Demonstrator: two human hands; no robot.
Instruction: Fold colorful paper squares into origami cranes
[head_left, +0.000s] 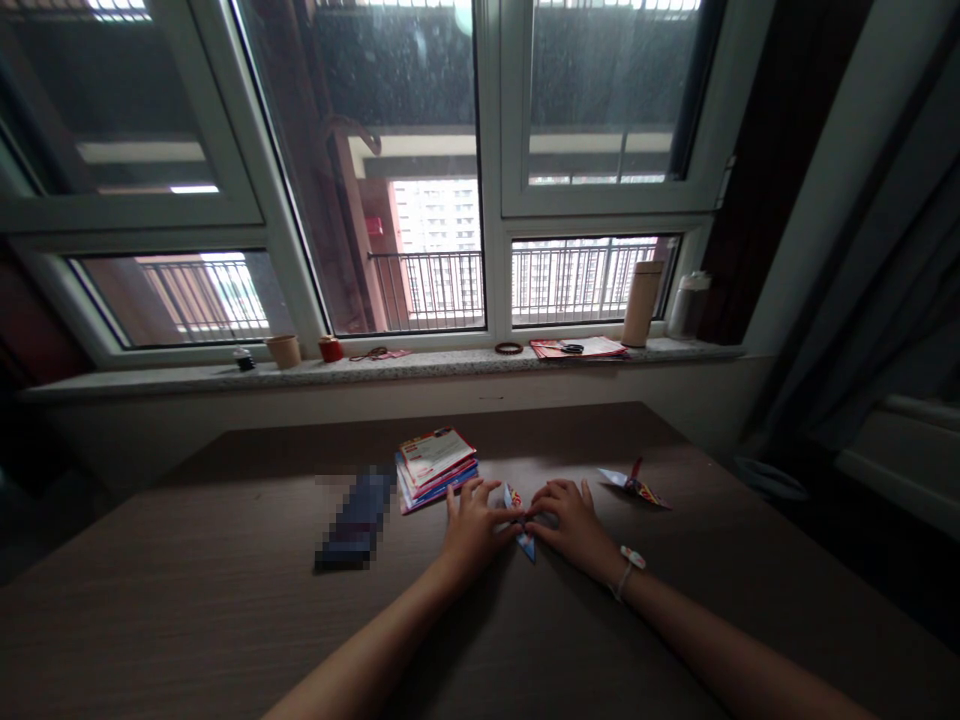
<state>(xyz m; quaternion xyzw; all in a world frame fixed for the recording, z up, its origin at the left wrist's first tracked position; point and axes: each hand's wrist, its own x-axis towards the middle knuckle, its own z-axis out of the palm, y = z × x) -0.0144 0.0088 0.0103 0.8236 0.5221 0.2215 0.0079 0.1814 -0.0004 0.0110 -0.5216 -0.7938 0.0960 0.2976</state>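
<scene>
Paper piece (513,498) (quantity: one) is on the table (187,580), between left hand (478,522) and right hand (571,518). Long axis: roughly 11 to 5 o'clock, both ends pointed. Finish: folded, blue-white, red and yellow print. Both hands pinch its middle with fingertips. From it: one card stack (437,460), 10 o'clock; one pixelated dark object (356,522), 9 o'clock; one folded figure (637,488), 2 to 3 o'clock.

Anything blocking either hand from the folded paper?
Nothing visible. The left hand and right hand both have fingertips at the middle of the folded paper. The paper stack lies just beyond the left hand, not in between.
</scene>
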